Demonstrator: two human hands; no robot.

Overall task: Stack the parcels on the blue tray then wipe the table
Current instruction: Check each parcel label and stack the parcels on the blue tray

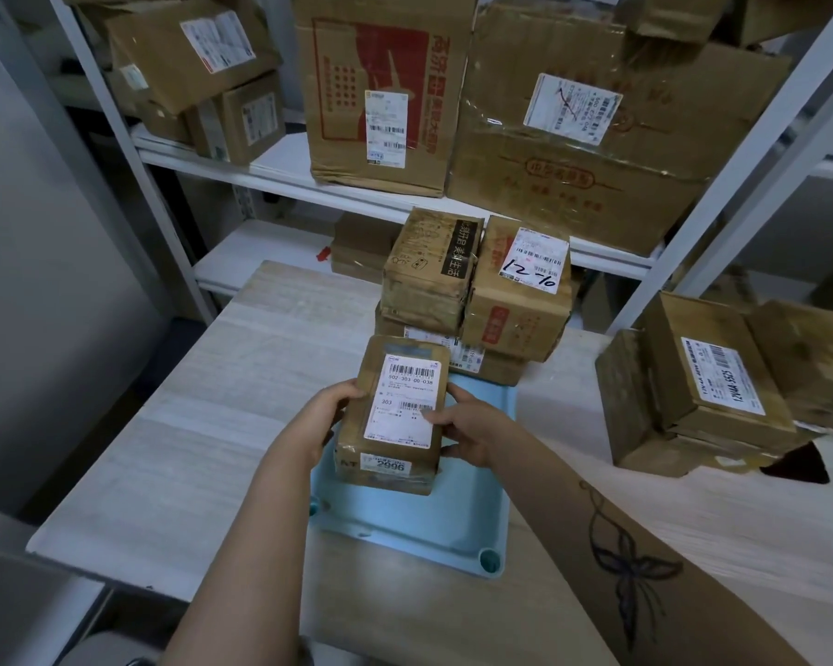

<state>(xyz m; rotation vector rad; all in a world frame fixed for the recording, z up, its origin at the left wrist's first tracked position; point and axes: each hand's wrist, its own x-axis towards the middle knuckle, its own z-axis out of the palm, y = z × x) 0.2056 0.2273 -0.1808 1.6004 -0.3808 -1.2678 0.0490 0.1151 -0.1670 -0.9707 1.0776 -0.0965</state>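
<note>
Head view shows you holding the small parcel (395,415) with both hands. Your left hand (325,411) grips its left side and your right hand (462,425) grips its right side. The parcel sits low over the near half of the blue tray (405,526). I cannot tell if its bottom touches the tray yet. A pile of parcels (472,290) fills the far end of the tray. Set this one down flat, with its far edge just beside that pile, so no gap is left and nothing gets bumped. Hold it level on the way down, and let go only when it rests on the tray. The top boxes on the pile look a bit tilted, so go slow near them. More loose parcels (693,386) wait on the surface (188,425) to your right, so leave room for them.
</note>
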